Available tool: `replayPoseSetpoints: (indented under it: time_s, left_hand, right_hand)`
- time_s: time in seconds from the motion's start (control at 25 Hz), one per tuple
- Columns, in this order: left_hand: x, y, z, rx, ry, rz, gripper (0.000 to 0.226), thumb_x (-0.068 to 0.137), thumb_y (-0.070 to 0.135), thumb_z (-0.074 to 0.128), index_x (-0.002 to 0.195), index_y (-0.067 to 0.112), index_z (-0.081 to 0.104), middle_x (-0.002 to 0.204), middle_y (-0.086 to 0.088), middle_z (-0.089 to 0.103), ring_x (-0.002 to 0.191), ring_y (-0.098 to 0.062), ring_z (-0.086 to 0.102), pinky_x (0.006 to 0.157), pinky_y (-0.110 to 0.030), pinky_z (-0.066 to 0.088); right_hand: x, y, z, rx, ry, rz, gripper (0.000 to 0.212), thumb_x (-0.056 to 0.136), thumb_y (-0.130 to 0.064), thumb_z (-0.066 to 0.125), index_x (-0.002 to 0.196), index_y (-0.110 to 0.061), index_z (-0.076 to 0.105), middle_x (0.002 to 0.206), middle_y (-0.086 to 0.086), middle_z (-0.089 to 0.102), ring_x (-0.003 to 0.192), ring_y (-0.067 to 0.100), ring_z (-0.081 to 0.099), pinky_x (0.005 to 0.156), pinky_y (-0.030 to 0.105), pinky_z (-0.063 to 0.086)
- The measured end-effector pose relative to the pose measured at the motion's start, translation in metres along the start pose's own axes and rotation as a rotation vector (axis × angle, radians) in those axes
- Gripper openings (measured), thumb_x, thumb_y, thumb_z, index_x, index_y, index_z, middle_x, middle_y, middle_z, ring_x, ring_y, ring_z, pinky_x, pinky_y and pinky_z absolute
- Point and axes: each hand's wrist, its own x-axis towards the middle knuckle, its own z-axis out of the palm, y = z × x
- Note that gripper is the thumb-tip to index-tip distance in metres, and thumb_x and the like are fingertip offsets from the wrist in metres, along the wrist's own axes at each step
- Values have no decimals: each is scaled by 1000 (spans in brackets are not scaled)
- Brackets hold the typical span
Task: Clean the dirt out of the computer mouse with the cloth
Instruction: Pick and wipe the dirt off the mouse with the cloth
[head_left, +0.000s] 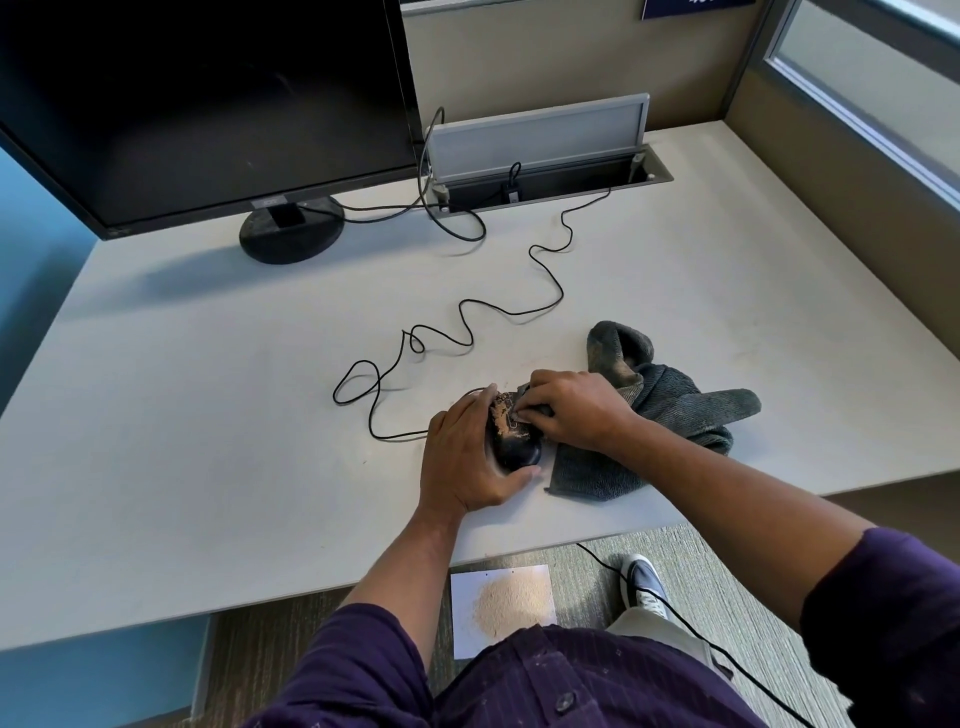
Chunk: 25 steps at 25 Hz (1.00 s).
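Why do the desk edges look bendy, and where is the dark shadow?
Head view: the wide lens curves the desk edges; light from the right side throws the monitor shadow leftward across the desk; the left hand, mouse and right hand look sharp.

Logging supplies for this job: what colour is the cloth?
Dark grey terry cloth, soiled tan on its upper fold; the head view shows it.
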Motion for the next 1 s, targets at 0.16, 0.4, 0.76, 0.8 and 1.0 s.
replayPoseSetpoints:
  time_s: [0.16, 0.4, 0.76, 0.8, 1.0]
  left_hand:
    - [-1, 0, 0, 4, 2, -16, 121, 63, 82, 76, 155, 9, 45, 153, -2, 54, 144, -19, 48, 113, -41, 41]
    - [-2, -1, -1, -11, 24, -47, 122, 63, 80, 78, 156, 11, 42, 148, -2, 56, 140, -21, 49, 112, -40, 40]
    - [-2, 0, -1, -15, 35, -29, 118, 63, 75, 80, 155, 10, 44, 147, -1, 58, 139, -22, 51, 112, -42, 41]
    - [-2, 0, -1, -12, 32, -29, 118, 64, 75, 79, 155, 10, 44, 147, -1, 58, 139, -22, 51, 112, -43, 42]
    - [-1, 0, 0, -5, 33, -21, 116, 64, 75, 78, 154, 9, 46, 147, -2, 58, 138, -22, 52, 111, -42, 42]
  right_hand:
    - [5, -5, 5, -33, 17, 6, 21, 93, -45, 57, 106, -36, 70, 99, -12, 64, 78, 19, 66, 60, 31, 50]
    - [0, 1, 2, 0, -50, 4, 26, 90, -56, 55, 110, -43, 66, 102, -15, 62, 85, 14, 66, 63, 27, 45]
    - [18, -11, -1, -62, -93, -4, 24, 93, -46, 52, 111, -42, 69, 103, -12, 62, 86, 18, 66, 70, 35, 53]
    - [18, -9, -2, -76, -94, -14, 24, 93, -46, 52, 110, -42, 69, 102, -12, 62, 85, 18, 66, 69, 34, 52]
    - [19, -9, -2, -120, -85, -53, 23, 92, -44, 52, 107, -41, 69, 100, -11, 62, 79, 19, 66, 63, 30, 48]
